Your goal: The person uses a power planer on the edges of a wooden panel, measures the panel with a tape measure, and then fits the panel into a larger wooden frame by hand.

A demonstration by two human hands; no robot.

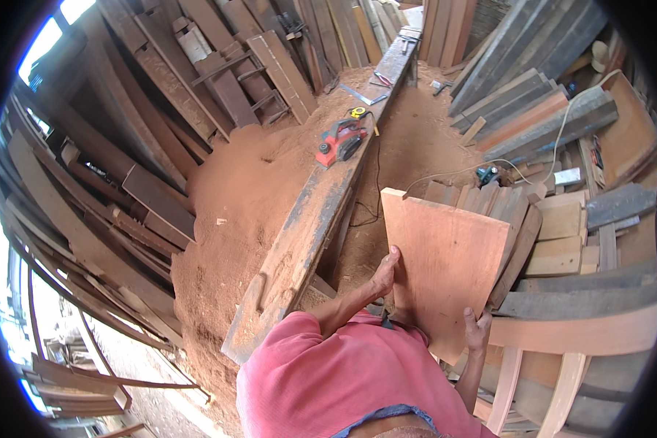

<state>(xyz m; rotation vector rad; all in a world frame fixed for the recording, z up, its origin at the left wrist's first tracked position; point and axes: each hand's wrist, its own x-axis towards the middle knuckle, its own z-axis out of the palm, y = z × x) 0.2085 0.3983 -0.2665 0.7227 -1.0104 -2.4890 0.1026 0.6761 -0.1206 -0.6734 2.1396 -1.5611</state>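
Note:
A broad, flat wooden board [445,255], reddish and smooth-faced, is held up in front of me, tilted. My left hand [385,274] grips its left edge, with the thumb on the face and the other fingers mostly hidden. On the lower right edge my right hand [477,328] is closed, thumb against the face. To the left of the board runs a long narrow workbench [299,226] strewn with shavings. A red electric planer [341,142] lies on it, with a yellow tape measure [358,112] just beyond.
A try square [355,93] lies farther up the bench. Sawdust [223,197] is heaped along the bench's left side. Planks [160,87] lean at the left and back. Stacked timber [555,233] fills the right, where a green power tool [487,175] lies. A black cord [376,197] hangs beside the bench.

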